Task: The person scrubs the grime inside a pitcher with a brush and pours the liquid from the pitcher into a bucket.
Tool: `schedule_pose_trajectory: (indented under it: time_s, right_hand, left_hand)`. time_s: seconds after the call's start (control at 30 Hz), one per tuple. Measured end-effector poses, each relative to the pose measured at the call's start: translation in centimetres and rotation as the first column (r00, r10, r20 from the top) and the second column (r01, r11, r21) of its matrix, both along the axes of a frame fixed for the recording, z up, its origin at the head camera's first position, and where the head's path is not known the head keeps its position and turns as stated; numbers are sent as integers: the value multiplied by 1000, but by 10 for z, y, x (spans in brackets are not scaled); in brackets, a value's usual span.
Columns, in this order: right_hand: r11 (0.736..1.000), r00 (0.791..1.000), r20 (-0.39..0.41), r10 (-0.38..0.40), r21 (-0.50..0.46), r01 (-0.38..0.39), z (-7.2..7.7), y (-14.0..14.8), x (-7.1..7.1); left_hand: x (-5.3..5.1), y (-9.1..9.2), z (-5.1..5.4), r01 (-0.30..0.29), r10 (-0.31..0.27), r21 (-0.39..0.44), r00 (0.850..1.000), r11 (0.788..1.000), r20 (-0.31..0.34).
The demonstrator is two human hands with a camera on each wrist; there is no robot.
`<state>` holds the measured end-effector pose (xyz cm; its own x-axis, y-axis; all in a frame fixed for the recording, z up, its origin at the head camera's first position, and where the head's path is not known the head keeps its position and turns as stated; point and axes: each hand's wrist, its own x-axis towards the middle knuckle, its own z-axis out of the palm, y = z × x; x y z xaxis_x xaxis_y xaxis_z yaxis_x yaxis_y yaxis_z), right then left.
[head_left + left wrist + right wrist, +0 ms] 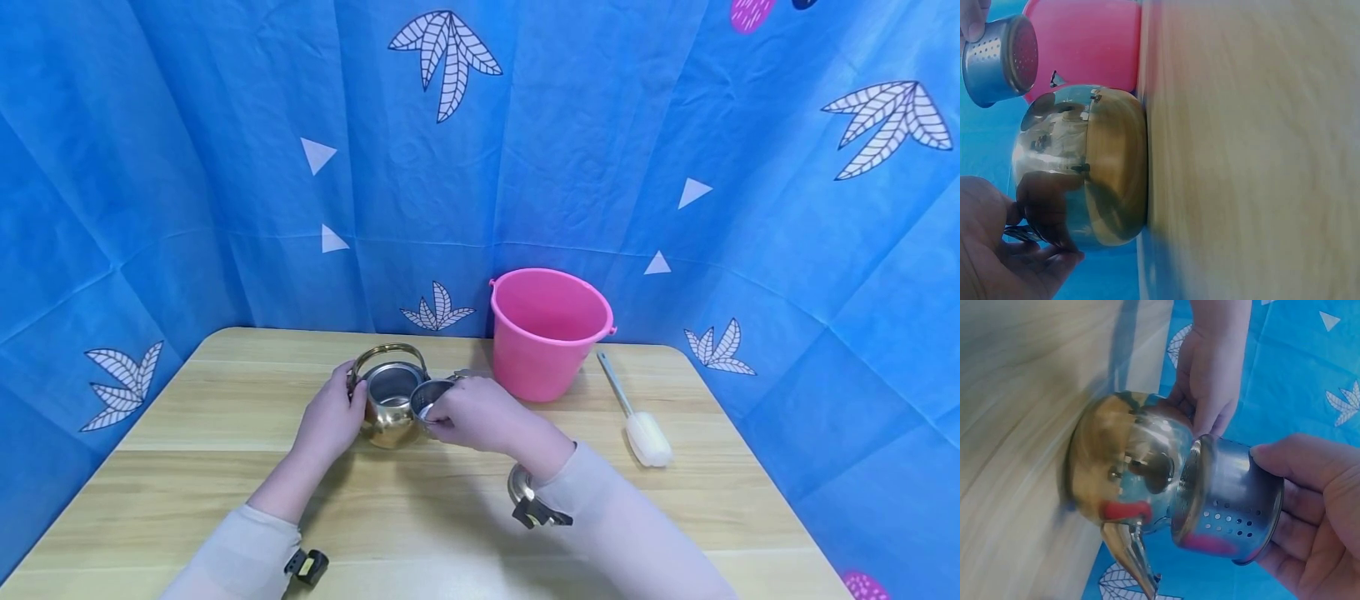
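No text, label, brand or number is legible.

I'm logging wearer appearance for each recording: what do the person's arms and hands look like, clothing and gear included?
The left hand and right hand wear no gloves. The left sleeve and right sleeve are plain, pale grey and long, ending short of the hands. A small, dark, boxy device sits at the left cuff, another at the right. No cables show.

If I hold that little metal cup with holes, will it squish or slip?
The metal cup probably won't squish, since its wall looks like stiff metal. Its shiny, smooth side might feel slippery. Being round, it could roll if laid sideways.
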<state>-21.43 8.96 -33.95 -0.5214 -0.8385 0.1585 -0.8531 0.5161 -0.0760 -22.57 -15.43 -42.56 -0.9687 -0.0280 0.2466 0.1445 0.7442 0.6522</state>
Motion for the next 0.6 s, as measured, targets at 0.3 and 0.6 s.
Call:
schedule_pose_trajectory:
  time_s: [0.3, 0.6]
  right_hand:
    - [1000, 1000, -12, 3, 24, -2, -8, 5, 1]
    - [998, 1000, -3, -5, 58, 5, -13, 9, 2]
  left_hand:
    - [0, -1, 0, -9, 9, -10, 1000, 1000, -2]
    - [0, -1, -1, -6, 6, -12, 1000, 1000, 15]
